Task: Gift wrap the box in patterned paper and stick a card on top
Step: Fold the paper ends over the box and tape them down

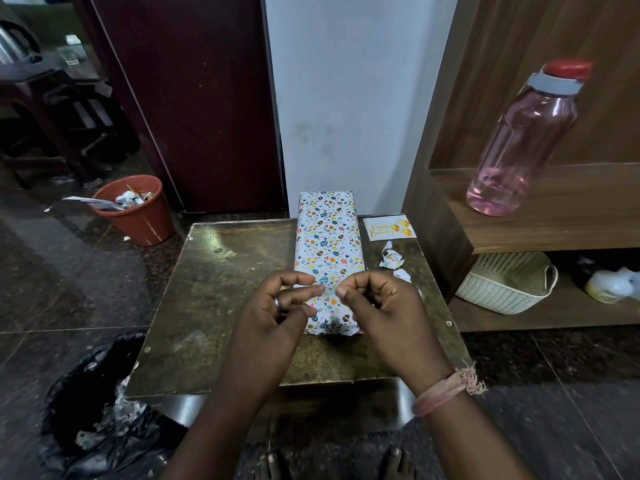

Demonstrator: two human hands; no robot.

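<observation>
The box lies lengthwise on the small table, fully covered in white paper printed with coloured eggs and hearts. Its far end juts a little past the table's far edge, toward the white wall. Its near end lies under the person's two hands.

The left hand hovers over the box's near left corner with its fingers curled and thumb and forefinger drawn together; a ring shows on one finger. Whether it pinches anything cannot be told. The right hand is over the box's near right corner, likewise curled, its thumb tip close to the left hand's fingertips; whether it holds anything cannot be told either. A pink thread band wraps the right wrist.

Just right of the box, near its far half, a card lies flat on the table, printed with "Happy Birthday" and yellow balloons. Nearer the person, still right of the box, sit crumpled paper scraps.

Right of the box and off the table stands a wooden shelf. A pink bottle with a red cap stands on it, and a white basket sits below. Left of the box, on the floor beyond the table, is an orange bin with scraps in it. Left of the box and nearer the person, a black bag holds more scraps.
</observation>
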